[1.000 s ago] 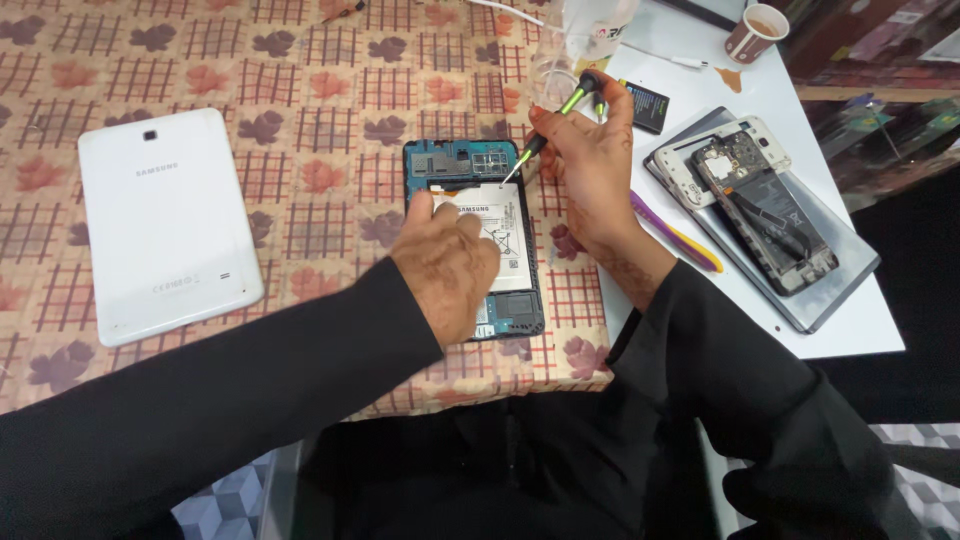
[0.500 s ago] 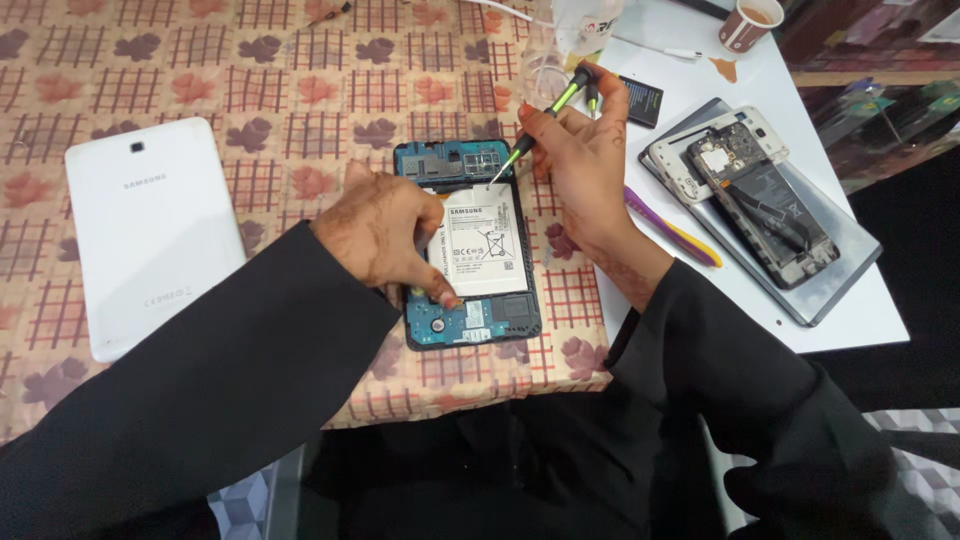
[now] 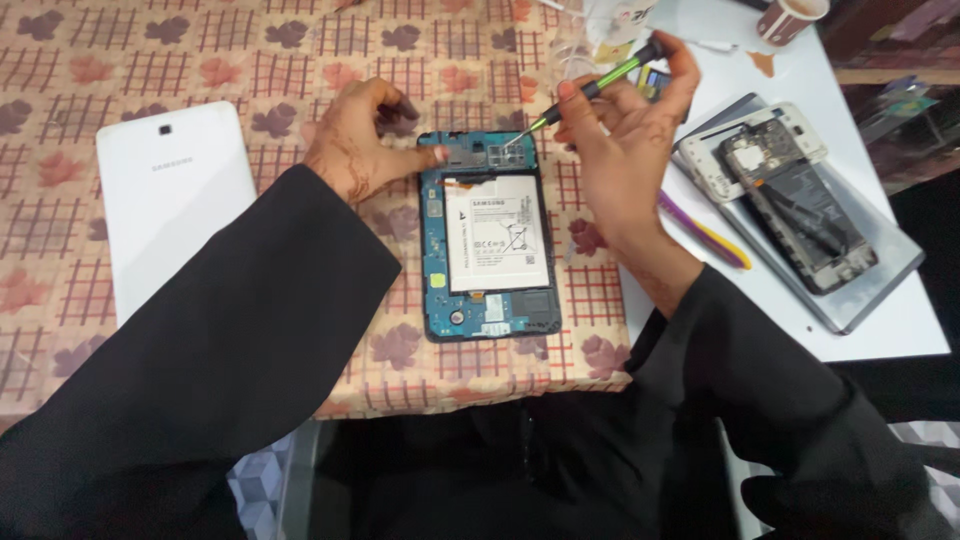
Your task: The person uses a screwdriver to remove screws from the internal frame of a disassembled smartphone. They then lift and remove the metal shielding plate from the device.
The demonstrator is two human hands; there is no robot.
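Opened blue-framed tablet with white rectangular battery [image 3: 487, 245] lay centre on the leaf-patterned tablecloth [image 3: 200, 50]. Right hand [image 3: 625, 150] pinched a green-and-black slim screwdriver [image 3: 590, 88], tip at the tablet's 12 o'clock edge. Left hand [image 3: 360, 150], holding nothing, pressed one fingertip on the 11 o'clock corner. White plastic back cover [image 3: 170, 205] sat at 9 o'clock, dismantled phone [image 3: 790, 195] at 3 o'clock.

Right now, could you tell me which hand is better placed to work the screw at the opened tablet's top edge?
Probably the right hand: it holds the green screwdriver, tip on the tablet; the left hand only steadies it.
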